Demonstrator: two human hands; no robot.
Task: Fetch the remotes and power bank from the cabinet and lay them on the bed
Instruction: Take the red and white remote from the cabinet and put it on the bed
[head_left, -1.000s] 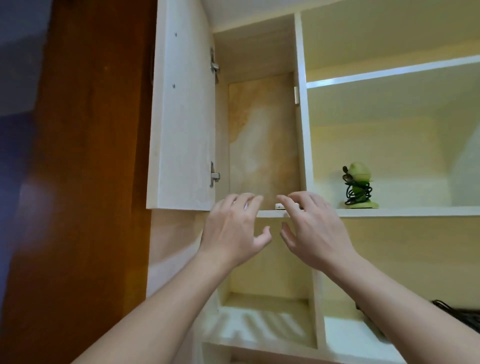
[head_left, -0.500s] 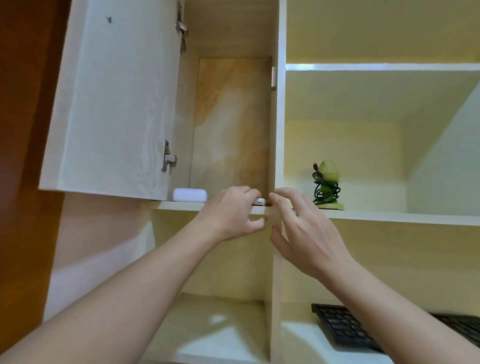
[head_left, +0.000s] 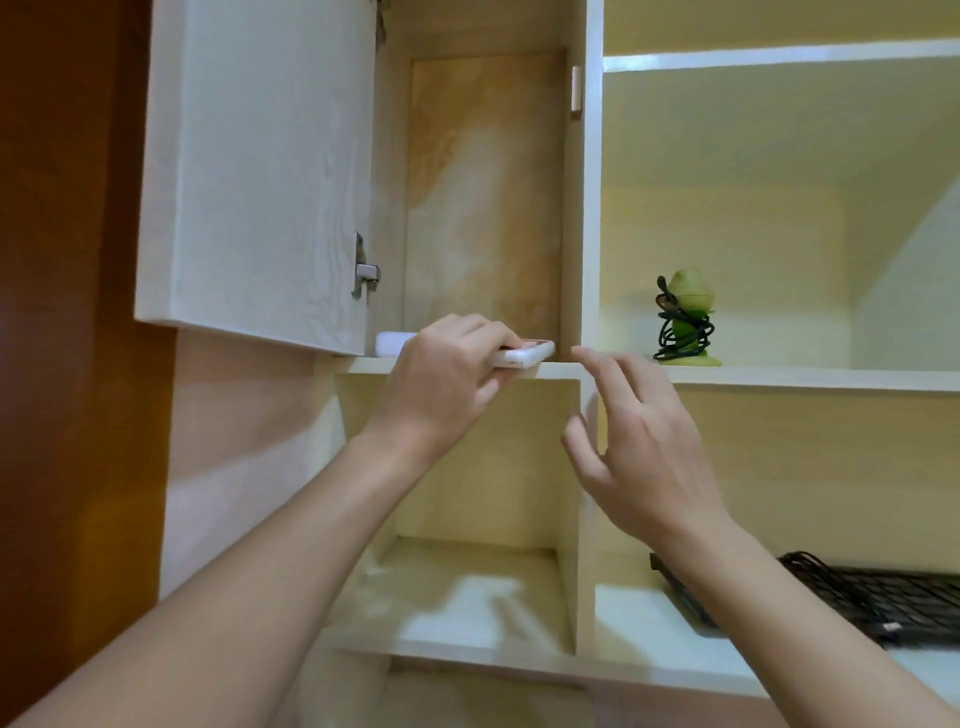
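Observation:
The cabinet's door (head_left: 254, 166) stands swung open to the left, showing a tall narrow compartment. My left hand (head_left: 441, 384) is shut on a white remote (head_left: 524, 356) at the front edge of the compartment's shelf (head_left: 363, 365); the remote's right end sticks out past my fingers. A second white, rounded object (head_left: 392, 343) lies on the same shelf just left of my hand, partly hidden by it. My right hand (head_left: 639, 447) hovers open below and right of the remote, fingers spread, touching nothing.
A green figure wrapped in dark cable (head_left: 683, 322) stands on the open shelf to the right. A black keyboard (head_left: 852, 597) lies on the lower right shelf. A brown wooden panel (head_left: 72, 312) runs down the left side.
My left hand has closed on the white remote and drawn it to the shelf's front edge. The right hand has dropped slightly and moved right. The view has shifted closer.

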